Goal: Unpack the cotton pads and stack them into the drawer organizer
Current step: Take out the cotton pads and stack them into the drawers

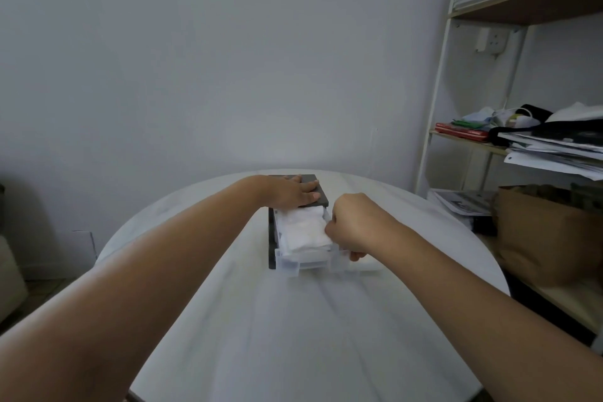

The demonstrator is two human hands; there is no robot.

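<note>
A small drawer organizer with a dark grey top [319,194] stands at the far middle of the round white table [293,320]. Its clear plastic drawer [288,266] is pulled out toward me and holds white cotton pads [305,228]. My left hand [293,192] lies flat on the organizer's top with straight fingers. My right hand [354,225] is curled at the drawer's right front corner, fingers round the drawer's rim beside the pads. A white flat thing [370,265] lies on the table just right of the drawer, partly hidden by my right hand.
A white-framed shelf [434,140] stands at the right with papers [554,153], a red book [461,133] and clutter. A brown paper bag [548,232] sits beside the table's right edge. The grey wall is close behind the organizer.
</note>
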